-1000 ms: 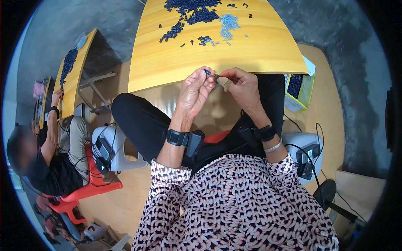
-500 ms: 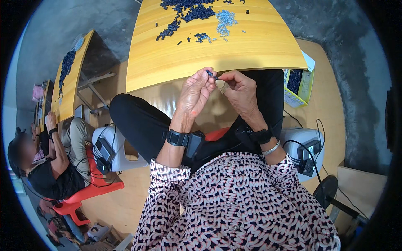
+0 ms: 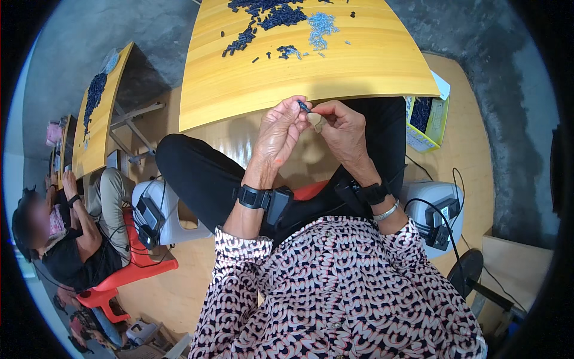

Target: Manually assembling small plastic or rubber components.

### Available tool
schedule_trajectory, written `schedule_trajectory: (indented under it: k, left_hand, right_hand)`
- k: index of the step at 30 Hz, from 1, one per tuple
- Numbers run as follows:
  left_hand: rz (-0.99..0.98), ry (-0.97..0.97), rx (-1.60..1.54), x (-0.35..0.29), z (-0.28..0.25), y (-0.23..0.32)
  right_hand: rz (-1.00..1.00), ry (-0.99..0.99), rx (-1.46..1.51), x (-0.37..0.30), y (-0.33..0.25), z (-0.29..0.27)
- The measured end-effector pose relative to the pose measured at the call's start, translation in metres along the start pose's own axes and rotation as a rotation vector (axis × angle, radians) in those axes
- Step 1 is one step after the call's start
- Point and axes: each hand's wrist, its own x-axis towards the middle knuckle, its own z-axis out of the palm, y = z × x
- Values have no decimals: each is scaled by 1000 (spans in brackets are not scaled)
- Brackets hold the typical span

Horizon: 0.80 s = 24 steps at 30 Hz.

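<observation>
Just off the near edge of the yellow wooden table [image 3: 299, 81], my two hands meet over my lap. My left hand [image 3: 278, 128] is closed in a pinch round a small dark cylindrical piece [image 3: 304, 106]. My right hand [image 3: 345, 133] comes in from the other side, its fingertips pinched at the piece's other end; whatever small part it grips is hidden. A tan covering [image 3: 317, 122] shows at the right thumb and fingertips. On the table lie a heap of dark cylindrical pieces [image 3: 283, 17] and a pile of small silvery parts [image 3: 321, 29].
A yellow box [image 3: 441, 124] of dark pieces stands beside the table on the right. Grey-white stools with cabled devices [image 3: 164, 209] flank me. At left, a person on a red chair [image 3: 140, 260] sits at another table [image 3: 112, 99] bearing dark pieces.
The dark piece has tilted slightly, and the gap between it and my right fingertips has closed. My hands otherwise stay in place. The person at left has shifted a hand slightly.
</observation>
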Motion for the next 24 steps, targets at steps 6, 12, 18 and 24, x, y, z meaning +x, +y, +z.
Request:
schedule_trajectory:
  k: [6,12,18,24]
  left_hand:
    - [3,8,4,0,2,-1]
    - [6,56,-16,-1,7,-2]
    - [-2,35,4,-1,4,-4]
    - [-30,84,-54,-1,-1,-11]
  right_hand:
    - [12,7,94,-1,3,0]
    - [44,30,211,-2,1,4]
    - [3,76,97,-5,8,5]
    - [-18,103,64,-8,11,7]
